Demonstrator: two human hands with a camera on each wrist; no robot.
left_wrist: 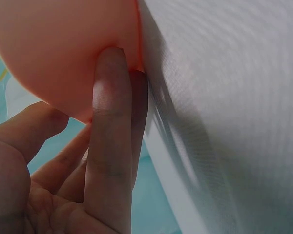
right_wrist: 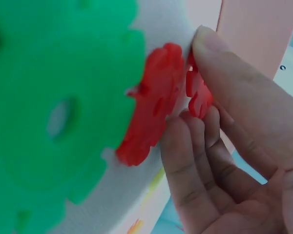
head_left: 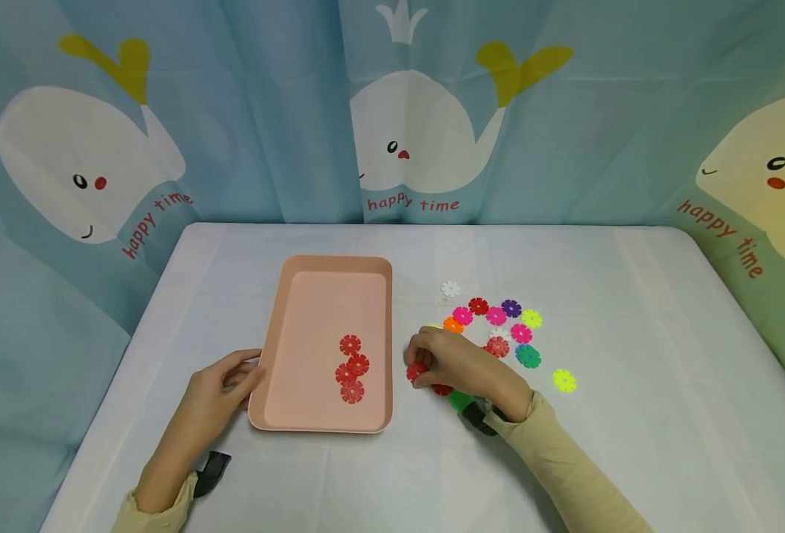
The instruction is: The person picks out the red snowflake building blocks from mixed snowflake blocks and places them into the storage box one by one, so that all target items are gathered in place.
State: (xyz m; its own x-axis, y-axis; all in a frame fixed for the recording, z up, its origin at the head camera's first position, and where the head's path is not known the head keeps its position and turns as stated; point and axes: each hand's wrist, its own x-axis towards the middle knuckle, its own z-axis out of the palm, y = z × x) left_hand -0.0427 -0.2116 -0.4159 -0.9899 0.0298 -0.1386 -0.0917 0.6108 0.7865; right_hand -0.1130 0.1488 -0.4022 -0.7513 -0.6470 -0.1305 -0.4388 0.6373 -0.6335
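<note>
My left hand [head_left: 209, 392] grips the left side of a pink tray [head_left: 299, 311]. In the left wrist view its fingers [left_wrist: 112, 97] lie along the tray's outer wall, with the thumb at the rim. Between thumb and fingertips, my right hand [head_left: 465, 359] pinches a red snowflake disc [right_wrist: 200, 95] just right of the tray. Another red disc [right_wrist: 154, 107] and a green disc [right_wrist: 29, 97] lie close beside that hand, partly covered by it in the head view. Several red discs [head_left: 350, 345] lie overlapping inside the tray, toward its lower right.
Beyond the right hand, more snowflake discs are scattered: purple [head_left: 511, 308], pink [head_left: 521, 333], orange [head_left: 453, 326], teal [head_left: 528, 356] and white [head_left: 450, 289]. A yellow disc [head_left: 564, 380] lies farther right. A whale-print curtain [head_left: 285, 148] hangs behind the white table [head_left: 632, 311].
</note>
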